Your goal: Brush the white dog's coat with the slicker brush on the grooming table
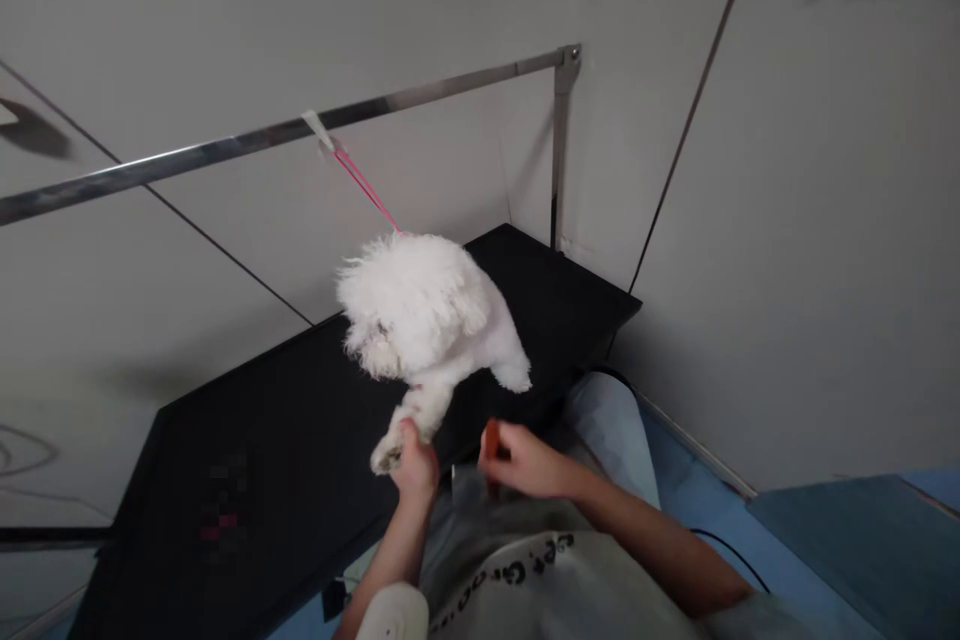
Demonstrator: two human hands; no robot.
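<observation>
- My apron (pixel 540 580), nearest: lettering partly readable, "Pet Gr…".
- My left hand (pixel 416 465): clamped on white dog's (pixel 427 315) front paw (pixel 390 455).
- My right hand (pixel 525 460): closed around orange-handled tool (pixel 491 442), right of paw.
- Black table (pixel 300 440); pink leash (pixel 364 185) on far bar (pixel 225 145).

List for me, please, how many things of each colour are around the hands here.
White: 1, the dog
Black: 1, the table
Pink: 1, the leash
Orange-red: 1, the tool in the right hand
Total: 4

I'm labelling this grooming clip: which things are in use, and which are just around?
In use: left hand holding the dog's paw; right hand holding an orange tool; pink leash; bar; table.

Around: black cable, blue floor.
</observation>
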